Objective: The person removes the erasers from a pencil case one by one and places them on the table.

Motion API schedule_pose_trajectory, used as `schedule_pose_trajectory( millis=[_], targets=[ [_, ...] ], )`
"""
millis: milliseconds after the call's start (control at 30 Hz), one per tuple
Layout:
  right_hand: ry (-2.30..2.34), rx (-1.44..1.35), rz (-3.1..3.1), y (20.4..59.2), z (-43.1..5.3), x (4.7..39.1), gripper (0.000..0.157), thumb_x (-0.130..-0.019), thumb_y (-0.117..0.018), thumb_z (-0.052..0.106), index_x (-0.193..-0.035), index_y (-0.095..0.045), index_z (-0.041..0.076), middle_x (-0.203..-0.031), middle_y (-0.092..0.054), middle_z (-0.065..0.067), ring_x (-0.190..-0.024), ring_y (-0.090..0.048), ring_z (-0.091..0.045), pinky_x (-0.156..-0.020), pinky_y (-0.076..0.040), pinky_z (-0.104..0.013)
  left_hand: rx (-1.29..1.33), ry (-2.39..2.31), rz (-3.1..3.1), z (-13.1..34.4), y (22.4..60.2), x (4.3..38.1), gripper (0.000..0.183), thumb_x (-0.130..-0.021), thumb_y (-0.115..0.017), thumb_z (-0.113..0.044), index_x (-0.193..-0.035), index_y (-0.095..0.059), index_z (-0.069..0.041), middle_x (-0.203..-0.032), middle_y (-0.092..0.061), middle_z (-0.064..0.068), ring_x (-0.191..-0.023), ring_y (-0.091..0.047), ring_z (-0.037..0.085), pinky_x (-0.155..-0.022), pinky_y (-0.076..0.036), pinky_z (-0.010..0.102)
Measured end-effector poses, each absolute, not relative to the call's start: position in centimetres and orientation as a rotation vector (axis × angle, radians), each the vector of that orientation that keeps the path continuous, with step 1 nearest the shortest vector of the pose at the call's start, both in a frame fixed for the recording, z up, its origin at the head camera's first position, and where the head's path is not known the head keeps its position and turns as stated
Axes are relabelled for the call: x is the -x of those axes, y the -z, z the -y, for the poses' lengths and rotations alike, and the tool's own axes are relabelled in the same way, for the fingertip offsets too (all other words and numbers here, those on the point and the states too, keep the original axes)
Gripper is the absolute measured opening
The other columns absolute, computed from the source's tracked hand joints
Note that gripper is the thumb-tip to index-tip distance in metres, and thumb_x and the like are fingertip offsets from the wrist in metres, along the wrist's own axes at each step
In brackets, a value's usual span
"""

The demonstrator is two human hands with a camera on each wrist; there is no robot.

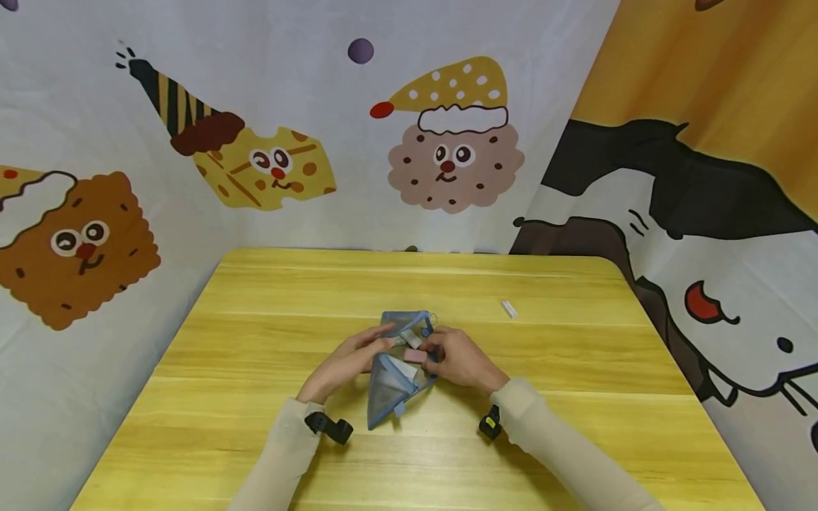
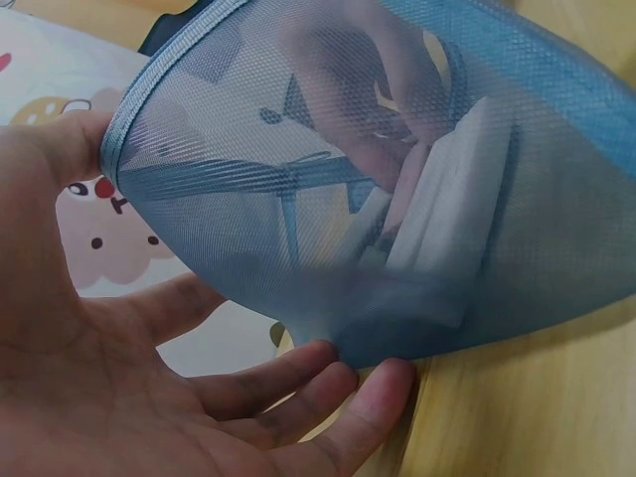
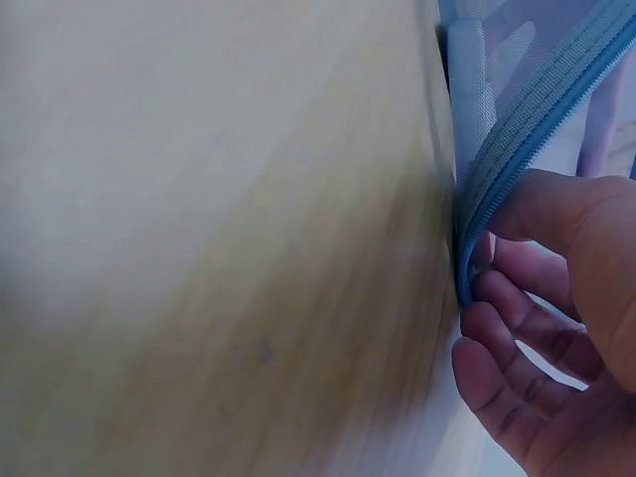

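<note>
Printed cloth backdrop (image 1: 319, 71) boxed in the wood-grain table (image 1: 383, 468) behind and on both sides. Blue mesh pouch (image 1: 388, 397) sat mid-table, zip mouth spread, directly between the hands. Left hand (image 1: 345, 365) gripped its left side, thumb at the rim, other fingertips against the mesh underneath. Right hand (image 1: 463, 360) grasped the zippered edge on the right, blocking the head view of that end; couldn't tell whether it also held anything inside. Black wrist cameras (image 1: 329, 428) rode on both cuffs, clear of the pouch. Mesh was see-through, fine weave, woven tape along the rim. Inside: white pieces (image 1: 404, 369), flat-sided, plus a pink block (image 1: 415, 356), rectangular, just beside the right fingertips. Small white bar (image 1: 509, 309) lay beyond the right hand, well apart from the pouch.
</note>
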State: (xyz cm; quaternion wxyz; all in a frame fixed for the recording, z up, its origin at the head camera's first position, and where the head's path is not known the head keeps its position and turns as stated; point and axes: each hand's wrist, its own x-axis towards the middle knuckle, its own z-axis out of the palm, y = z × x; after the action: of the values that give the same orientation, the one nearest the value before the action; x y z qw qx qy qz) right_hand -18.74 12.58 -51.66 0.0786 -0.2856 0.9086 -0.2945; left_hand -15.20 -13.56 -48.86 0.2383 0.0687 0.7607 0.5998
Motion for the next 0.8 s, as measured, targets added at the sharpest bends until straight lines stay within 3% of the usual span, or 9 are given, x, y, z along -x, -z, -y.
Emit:
schedule_pose_trajectory(
  millis=[500,800],
  targets=[
    [0.851,0.91,-2.744,51.43,-12.84,18.64,0.018,-0.088,-0.077,0.018,-0.106,-0.076,0.018,-0.094,-0.068,0.006,-0.073,-0.059,-0.006,-0.062,-0.05,-0.021,-0.173,-1.648,-2.079,13.56,48.87,15.12,0.063,-0.101,-0.057,-0.054,-0.158,-0.041,-0.032,-0.163,-0.04,0.006,-0.146,-0.045,0.036,-0.111,-0.047,0.058],
    [0.937,0.786,-2.753,50.71,-13.52,18.36,0.022,-0.089,-0.078,0.02,-0.111,-0.076,0.018,-0.102,-0.069,0.008,-0.08,-0.061,-0.007,-0.069,-0.053,-0.023,-0.187,-1.667,-2.063,13.62,48.73,15.05,0.064,-0.102,-0.056,-0.051,-0.159,-0.039,-0.027,-0.163,-0.04,0.007,-0.145,-0.045,0.036,-0.111,-0.047,0.058]
  ],
)
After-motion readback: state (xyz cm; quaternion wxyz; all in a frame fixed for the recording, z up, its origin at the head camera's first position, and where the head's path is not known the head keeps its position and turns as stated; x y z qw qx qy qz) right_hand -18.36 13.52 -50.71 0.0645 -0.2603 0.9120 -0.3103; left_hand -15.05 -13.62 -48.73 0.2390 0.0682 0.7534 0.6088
